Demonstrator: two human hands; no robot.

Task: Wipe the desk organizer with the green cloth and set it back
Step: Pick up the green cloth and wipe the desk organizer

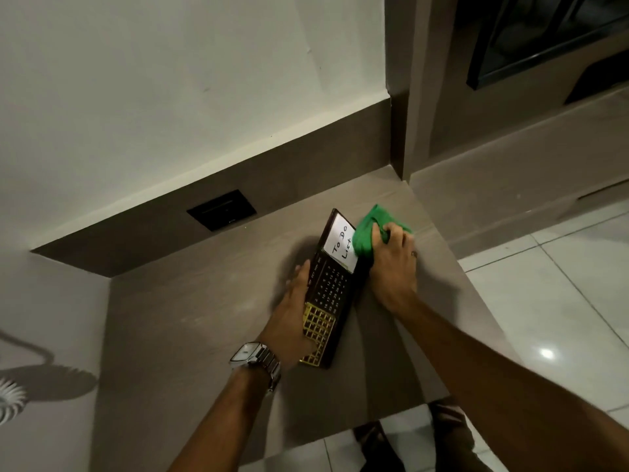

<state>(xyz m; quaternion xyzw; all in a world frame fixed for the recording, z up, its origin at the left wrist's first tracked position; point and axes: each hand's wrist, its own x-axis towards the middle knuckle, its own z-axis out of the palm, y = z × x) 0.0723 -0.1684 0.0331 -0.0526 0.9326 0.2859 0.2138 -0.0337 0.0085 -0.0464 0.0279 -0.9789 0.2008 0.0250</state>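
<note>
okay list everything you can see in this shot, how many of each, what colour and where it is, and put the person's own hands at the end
Desk organizer: one, dark with a gold grid and a white "To Do List" panel, on the desk, middle of view.
Cloth: one, green, against the organizer's far right end.
Desk: one, grey-brown, filling the centre.
Wall plate: one, black, on the back panel above the desk.
Floor tiles: many, white, to the right.
Fan: one, white, at the left edge, partly cut off.
Watch: one, silver, on the left wrist.
Left hand: one, steadying the organizer's left side.
Right hand: one, gripping the cloth.
</note>
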